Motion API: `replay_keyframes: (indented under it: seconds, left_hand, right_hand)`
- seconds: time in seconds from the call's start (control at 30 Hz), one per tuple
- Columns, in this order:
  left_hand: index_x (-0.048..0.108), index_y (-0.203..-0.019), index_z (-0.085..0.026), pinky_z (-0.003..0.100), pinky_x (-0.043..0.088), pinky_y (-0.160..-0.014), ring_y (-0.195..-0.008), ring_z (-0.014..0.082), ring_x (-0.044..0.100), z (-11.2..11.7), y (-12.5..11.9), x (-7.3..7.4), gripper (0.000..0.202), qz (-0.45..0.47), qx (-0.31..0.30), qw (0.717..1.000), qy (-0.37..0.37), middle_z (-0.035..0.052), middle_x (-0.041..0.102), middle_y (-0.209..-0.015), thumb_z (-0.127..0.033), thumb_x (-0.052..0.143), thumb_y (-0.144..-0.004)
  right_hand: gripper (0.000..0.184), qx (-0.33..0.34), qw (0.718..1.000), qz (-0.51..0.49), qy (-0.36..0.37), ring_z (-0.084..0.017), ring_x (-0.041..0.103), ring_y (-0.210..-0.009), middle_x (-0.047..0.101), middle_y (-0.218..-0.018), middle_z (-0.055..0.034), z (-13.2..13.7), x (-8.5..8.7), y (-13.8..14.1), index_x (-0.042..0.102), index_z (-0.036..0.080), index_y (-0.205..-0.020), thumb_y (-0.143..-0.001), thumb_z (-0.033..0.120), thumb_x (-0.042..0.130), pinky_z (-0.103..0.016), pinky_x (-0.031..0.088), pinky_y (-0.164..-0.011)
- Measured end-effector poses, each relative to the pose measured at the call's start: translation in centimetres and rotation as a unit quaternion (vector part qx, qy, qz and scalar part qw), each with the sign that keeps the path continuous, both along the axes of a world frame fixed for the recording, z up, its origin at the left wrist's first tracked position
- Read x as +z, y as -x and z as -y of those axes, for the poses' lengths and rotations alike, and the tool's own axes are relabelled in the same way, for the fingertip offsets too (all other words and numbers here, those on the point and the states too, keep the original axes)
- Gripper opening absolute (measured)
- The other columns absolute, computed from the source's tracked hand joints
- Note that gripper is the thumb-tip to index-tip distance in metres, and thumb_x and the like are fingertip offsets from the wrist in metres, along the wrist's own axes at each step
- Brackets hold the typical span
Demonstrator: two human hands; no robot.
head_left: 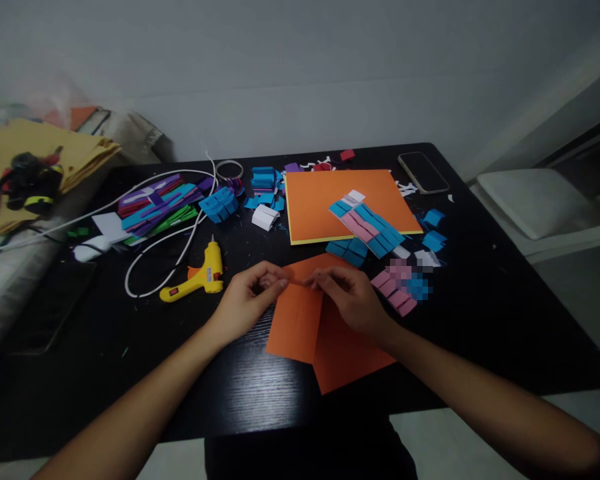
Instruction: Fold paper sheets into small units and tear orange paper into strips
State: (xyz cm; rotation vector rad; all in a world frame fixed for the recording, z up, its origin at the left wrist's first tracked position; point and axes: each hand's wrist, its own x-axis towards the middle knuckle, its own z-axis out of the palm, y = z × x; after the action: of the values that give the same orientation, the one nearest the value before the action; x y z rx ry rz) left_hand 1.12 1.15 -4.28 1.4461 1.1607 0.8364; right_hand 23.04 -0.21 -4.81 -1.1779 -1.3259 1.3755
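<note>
Over the front middle of the table, my left hand (253,297) and my right hand (353,297) face each other with fingers pinched. Between their fingertips runs the upper edge of a small orange paper sheet (293,323), which looks lifted or folded there. Fingers cover part of that edge. Under my right hand lies a second orange sheet (347,360), turned at an angle. Just beyond my right hand are a pink slotted paper piece (393,293) and a blue and pink paper strip panel (367,230). A yellow glue gun (197,277) lies left of my left hand.
A stack of orange sheets (340,193) lies at the back, near blue paper pieces (265,180) and coloured strips (160,207). A white cable (180,250) loops across the left side. Phones rest at far right (423,173) and left (53,310). A white chair (525,200) stands right.
</note>
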Motion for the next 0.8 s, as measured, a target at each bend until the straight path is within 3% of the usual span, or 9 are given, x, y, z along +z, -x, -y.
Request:
replay_keyframes:
  seconds: [0.23,0.43,0.53,0.8]
  left_hand:
    - [0.073,-0.096,-0.017,0.024,0.042,-0.061,-0.065,0.0124,0.052,-0.01,-0.01,-0.12,0.024,0.001,0.002,1.0,0.0,-0.0014,0.059,-0.07,-0.04,0.073,-0.091]
    - [0.073,-0.096,-0.017,0.024,0.043,-0.062,-0.065,0.0126,0.053,0.0,-0.01,-0.04,0.023,-0.001,-0.001,1.0,-0.002,-0.0011,0.061,-0.071,-0.04,0.073,-0.09]
    - [0.073,-0.095,-0.017,0.025,0.043,-0.062,-0.064,0.0129,0.053,0.03,0.01,-0.1,0.024,-0.001,0.002,1.0,-0.002,-0.0013,0.061,-0.07,-0.04,0.074,-0.09]
    - [0.073,-0.096,-0.017,0.025,0.043,-0.062,-0.065,0.0129,0.053,0.03,0.04,-0.06,0.024,-0.001,0.002,1.0,0.0,-0.001,0.061,-0.071,-0.04,0.073,-0.091]
  right_hand:
    - [0.023,-0.009,1.0,-0.011,-0.008,-0.021,0.073,-0.089,0.079,-0.091,-0.0036,0.07,-0.25,0.21,0.077,0.023,-0.083,-0.079,0.043,0.089,-0.033,0.058,-0.079]
    - [0.025,0.005,1.0,-0.009,-0.027,-0.022,0.075,-0.098,0.08,-0.098,-0.0052,0.02,-0.05,0.09,0.079,0.025,-0.088,-0.099,0.044,0.066,-0.038,0.059,-0.092]
    - [0.012,0.003,0.999,0.01,-0.038,-0.022,0.075,-0.099,0.08,-0.104,-0.0043,0.03,-0.17,0.01,0.078,0.026,-0.097,-0.092,0.037,0.075,-0.037,0.061,-0.088]
    - [0.017,0.02,1.0,0.012,-0.014,-0.021,0.075,-0.098,0.079,-0.107,-0.0046,0.17,-0.61,-0.02,0.077,0.025,-0.104,-0.087,0.028,0.077,-0.037,0.061,-0.088]
